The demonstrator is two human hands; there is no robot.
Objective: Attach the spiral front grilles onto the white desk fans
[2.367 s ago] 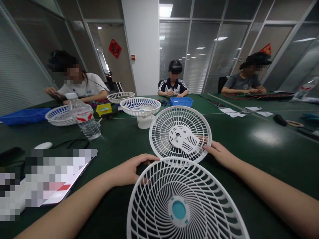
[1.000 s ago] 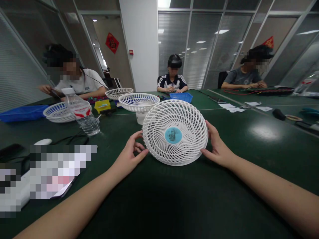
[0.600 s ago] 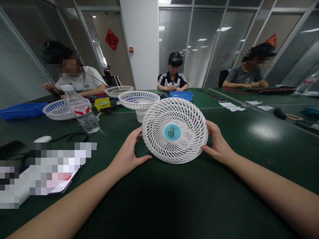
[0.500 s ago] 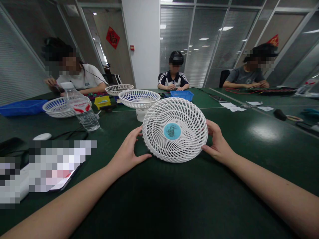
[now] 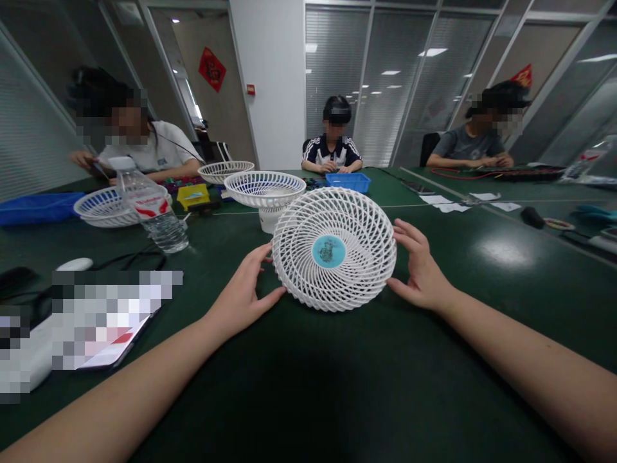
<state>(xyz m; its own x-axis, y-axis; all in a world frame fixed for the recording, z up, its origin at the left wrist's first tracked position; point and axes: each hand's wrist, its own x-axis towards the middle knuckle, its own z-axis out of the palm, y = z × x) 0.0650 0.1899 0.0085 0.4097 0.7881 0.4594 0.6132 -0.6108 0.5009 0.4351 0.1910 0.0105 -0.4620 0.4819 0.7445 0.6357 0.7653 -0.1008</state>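
Observation:
A round white openwork plastic fruit basket is tilted up between my hands, its face with a blue central disc turned towards me. My left hand grips its left edge, thumb at the lower rim and fingers partly hidden behind it. On the opposite edge, my right hand holds the rim between thumb and fingertips, with the fingers somewhat spread. Just behind, a white basket on a pedestal stands upright, its base partly covered by the held one.
A water bottle stands left, near another white basket, a yellow bin and a blue tray. A blurred-out flat item lies by my left forearm. Papers lie at right. Three people sit across the green table.
The basket's lean has altered slightly, so its scalloped lower edge shows more. My right fingers have straightened a little at the rim. The whole view has shifted slightly.

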